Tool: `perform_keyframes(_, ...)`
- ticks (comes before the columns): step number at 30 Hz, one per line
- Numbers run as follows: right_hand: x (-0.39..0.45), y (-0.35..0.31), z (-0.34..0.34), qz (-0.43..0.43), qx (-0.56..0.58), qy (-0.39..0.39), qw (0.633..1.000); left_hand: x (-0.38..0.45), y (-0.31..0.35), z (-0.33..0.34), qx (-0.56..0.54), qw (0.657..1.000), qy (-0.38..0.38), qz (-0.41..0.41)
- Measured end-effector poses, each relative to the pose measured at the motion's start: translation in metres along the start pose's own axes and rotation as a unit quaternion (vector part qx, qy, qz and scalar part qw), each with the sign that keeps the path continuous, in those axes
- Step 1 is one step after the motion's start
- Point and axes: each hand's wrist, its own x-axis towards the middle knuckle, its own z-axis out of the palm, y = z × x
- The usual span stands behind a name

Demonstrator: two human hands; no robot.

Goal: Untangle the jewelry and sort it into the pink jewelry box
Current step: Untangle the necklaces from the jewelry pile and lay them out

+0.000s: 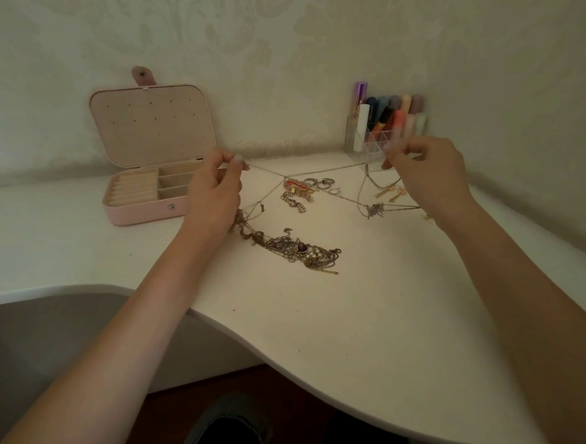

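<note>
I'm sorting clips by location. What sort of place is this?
Probably a bedroom vanity or dressing table at home: a clear organizer of makeup, an open pink jewelry box, and patterned wallpaper behind.

Taut chain (308, 173) spans table (364, 329); foreground open.

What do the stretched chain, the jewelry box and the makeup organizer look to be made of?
Stretched chain: thin metal, dull silver-grey, pulled taut between left hand and right hand. Jewelry box: probably pink faux leather, matte with metal snap, beige velvety lining. Makeup organizer: clear hard plastic; its dividers show through.
</note>
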Motion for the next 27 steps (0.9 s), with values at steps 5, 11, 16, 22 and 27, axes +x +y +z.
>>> perform_keyframes(5,0.002,0.000,-0.008,0.042,-0.018,0.044,0.998,0.005,0.002,-0.004,-0.027,0.997,0.041,-0.051)
perform_keyframes(11,0.003,-0.004,-0.010,0.075,0.041,0.030,0.996,0.004,0.007,-0.003,-0.096,0.991,0.035,-0.083)
perform_keyframes(16,-0.006,-0.017,-0.006,0.061,0.148,-0.117,0.980,-0.002,0.012,-0.004,-0.143,0.980,-0.102,-0.092)
perform_keyframes(22,-0.011,-0.027,0.000,0.087,0.273,-0.148,0.946,-0.006,0.014,-0.002,-0.190,0.951,-0.235,-0.070)
perform_keyframes(27,-0.011,-0.030,-0.005,0.113,0.320,-0.142,0.930,-0.012,0.026,0.014,-0.179,0.937,-0.299,-0.017)
